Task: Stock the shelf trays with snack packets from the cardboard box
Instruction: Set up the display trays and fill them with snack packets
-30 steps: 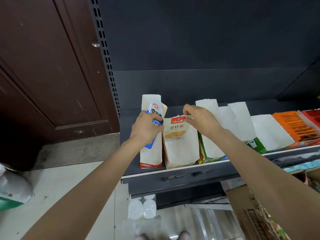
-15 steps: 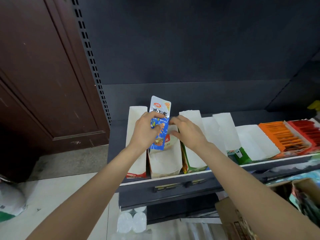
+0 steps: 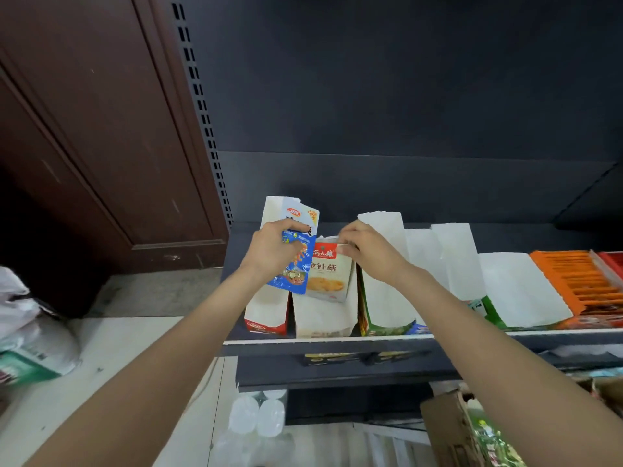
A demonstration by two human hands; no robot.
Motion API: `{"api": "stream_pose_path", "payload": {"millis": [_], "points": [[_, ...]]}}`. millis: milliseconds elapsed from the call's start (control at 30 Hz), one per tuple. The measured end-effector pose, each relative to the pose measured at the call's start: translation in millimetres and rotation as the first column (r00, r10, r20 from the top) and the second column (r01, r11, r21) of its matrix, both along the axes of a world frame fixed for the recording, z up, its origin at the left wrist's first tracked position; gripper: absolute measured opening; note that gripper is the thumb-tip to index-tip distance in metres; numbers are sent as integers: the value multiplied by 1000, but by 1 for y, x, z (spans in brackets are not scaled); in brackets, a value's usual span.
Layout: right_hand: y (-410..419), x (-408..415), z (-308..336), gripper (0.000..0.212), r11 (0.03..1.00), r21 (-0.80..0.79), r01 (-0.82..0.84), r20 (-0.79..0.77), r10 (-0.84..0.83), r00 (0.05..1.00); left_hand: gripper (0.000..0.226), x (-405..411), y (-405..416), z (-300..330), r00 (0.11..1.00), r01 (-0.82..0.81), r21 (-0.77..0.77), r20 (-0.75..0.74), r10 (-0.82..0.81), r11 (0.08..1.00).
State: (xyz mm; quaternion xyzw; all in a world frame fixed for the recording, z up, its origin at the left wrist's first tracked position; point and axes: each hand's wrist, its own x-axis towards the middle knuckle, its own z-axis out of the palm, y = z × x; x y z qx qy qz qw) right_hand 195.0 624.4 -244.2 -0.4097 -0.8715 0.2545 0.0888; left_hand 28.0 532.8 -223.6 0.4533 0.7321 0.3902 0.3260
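- Crinkled white plastic, a bag [image 3: 20, 318], is lying on the floor at the nine o'clock edge of the view, well apart from the work.
- Next rightward, the left hand [image 3: 269, 252] is gripping a blue snack packet [image 3: 296, 254], fingers curled round its middle, thumb lying across the top part. The packet is standing nearly upright, long axis running from twelve to six o'clock and leaning slightly toward one o'clock at the top.
- That packet is hanging over the leftmost tray [image 3: 269, 305], a white-lined carton with a red front, lower corner overlapping the gap toward the neighbouring tray.
- Just beside it, at three o'clock of the blue packet, a beige packet [image 3: 328, 274] with a red label is standing upright in the second tray [image 3: 323, 318], its top edge showing above the tray wall.
- The right hand [image 3: 367, 254] is pinching the top right corner of that beige packet, fingers bent down over it, wrist coming in from five o'clock.
- Judging by this, the blue packet belongs in the leftmost tray, straight down at six o'clock from the left hand, which is the nearer one; the drop needs the long axis kept vertical.
- Farther right, more white-lined trays [image 3: 455, 261] are sitting in a row on the shelf [image 3: 438, 338], then an orange tray [image 3: 573, 281].
- At five o'clock, low in view, the cardboard box [image 3: 448, 429] is standing open with green packets inside.
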Motion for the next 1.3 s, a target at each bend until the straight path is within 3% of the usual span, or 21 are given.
{"api": "stream_pose_path", "payload": {"millis": [67, 167, 367, 467, 533, 633, 700, 733, 933, 1033, 1133, 1233, 1300], "points": [[0, 0, 3, 23, 999, 43, -1, 82, -2, 997, 21, -2, 1, 0, 1000, 26, -19, 11, -26, 999], [-8, -4, -2, 26, 952, 305, 27, 188, -88, 978, 22, -3, 2, -1, 999, 45, -23, 11, -45, 999], [-21, -2, -20, 35, 913, 401, 69, 106, -121, 987, 24, -4, -1, -1, 997, 73, -4, 15, -73, 997], [-21, -1, -21, 31, 936, 321, 146, 30, -164, 986, 27, 1, -4, 0, 996, 84, 50, 15, -85, 995], [-22, 4, -19, 25, 945, 221, 241, -162, -208, 965, 27, 9, -4, 0, 993, 107, 99, 30, -110, 989], [-24, 18, -4, 19, 941, -153, 301, -486, -337, 806, 31, 30, 2, 0, 982, 167, 168, 60, -180, 971], [-23, 34, 9, 20, 891, -393, 225, -562, -427, 709, 43, 48, 11, 2, 974, 197, 196, 76, -215, 961], [-22, 44, 15, 20, 874, -434, 220, -564, -453, 690, 50, 59, 16, 2, 968, 217, 207, 83, -238, 954], [-7, 116, 34, 13, 847, -475, 238, -585, -506, 634, 85, 124, 46, 1, 919, 353, 194, 111, -378, 915], [3, 150, 32, 12, 851, -424, 308, -600, -519, 608, 69, 151, 59, -6, 940, 339, 96, 2, -341, 936], [9, 174, 23, 19, 832, -439, 338, -628, -554, 546, 52, 167, 63, -23, 943, 250, 5, -228, -242, 968], [20, 183, 12, 21, 829, -433, 355, -651, -560, 512, 55, 174, 63, -34, 955, 141, -80, -250, -157, 987], [31, 181, 7, 18, 847, -390, 361, -639, -531, 556, 60, 177, 67, -34, 961, 106, -130, -242, -136, 986]]}}
